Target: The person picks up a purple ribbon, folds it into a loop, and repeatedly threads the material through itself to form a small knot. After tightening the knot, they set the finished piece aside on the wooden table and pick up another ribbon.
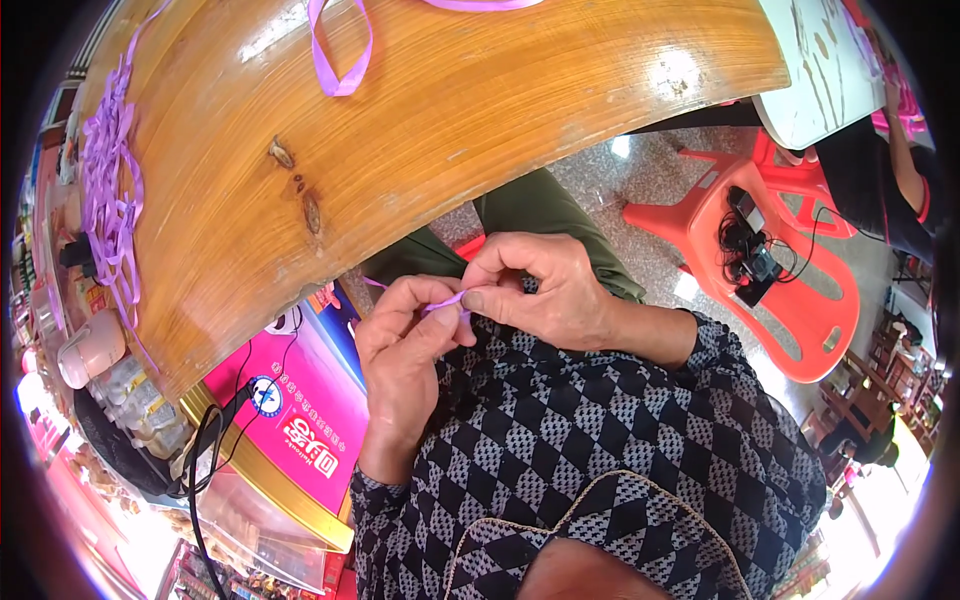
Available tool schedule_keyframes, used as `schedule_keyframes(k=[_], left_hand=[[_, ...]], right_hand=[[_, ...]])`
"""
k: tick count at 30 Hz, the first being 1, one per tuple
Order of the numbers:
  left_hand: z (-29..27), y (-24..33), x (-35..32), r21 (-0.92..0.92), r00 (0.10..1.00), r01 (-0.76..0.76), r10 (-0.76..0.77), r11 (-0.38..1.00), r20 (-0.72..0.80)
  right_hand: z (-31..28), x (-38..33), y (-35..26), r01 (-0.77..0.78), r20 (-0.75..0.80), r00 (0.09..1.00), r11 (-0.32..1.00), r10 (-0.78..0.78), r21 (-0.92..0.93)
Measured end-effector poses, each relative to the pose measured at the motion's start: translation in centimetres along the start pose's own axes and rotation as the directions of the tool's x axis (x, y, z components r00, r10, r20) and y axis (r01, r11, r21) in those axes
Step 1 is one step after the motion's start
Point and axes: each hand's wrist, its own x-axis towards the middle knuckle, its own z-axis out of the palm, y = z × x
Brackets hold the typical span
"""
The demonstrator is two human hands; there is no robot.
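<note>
A narrow purple ribbon [447, 302] runs between my two hands, held over my lap beside the table's near edge. My left hand [405, 330] pinches it between thumb and fingers. Close against it, my right hand [535, 290] grips the same ribbon with thumb and forefinger. A short end of the ribbon sticks out past the left fingers; the rest of it in the hands is mostly hidden. On the wooden table [400, 130] lies a looped purple ribbon [342, 75] at the far side. A long tangled heap of purple ribbon [112, 180] hangs along the table's left edge.
A red plastic chair [815, 290] at the right bears a black device with cables [752, 250]. Beyond it, another person [875, 180] sits near a white table [825, 70]. Left are a pink box [290, 400], a pink cup [92, 348], clear bottles [145, 405] and black cables [205, 480].
</note>
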Motion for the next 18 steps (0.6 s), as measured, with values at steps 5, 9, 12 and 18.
schedule_keyframes(k=[5,9,12,18], left_hand=[[-0.8,-0.1,0.3,-0.149,0.985,0.152,-0.136,0.977,0.108],[-0.3,-0.2,0.4,-0.194,0.986,0.164,-0.162,0.967,0.026],[-0.2,-0.5,0.5,-0.190,0.990,0.142,-0.143,0.971,0.011],[0.3,0.1,0.0,-0.130,0.998,0.069,-0.066,0.989,0.021]], right_hand=[[0.0,0.1,0.4,0.077,-0.079,0.994,0.997,-0.077,-0.012],[-0.3,0.4,0.3,0.456,-0.038,0.868,0.826,-0.495,-0.332],[0.4,0.5,0.8,0.495,-0.072,0.822,0.771,-0.565,-0.401],[0.0,0.5,0.8,0.483,-0.062,0.836,0.786,-0.545,-0.385]])
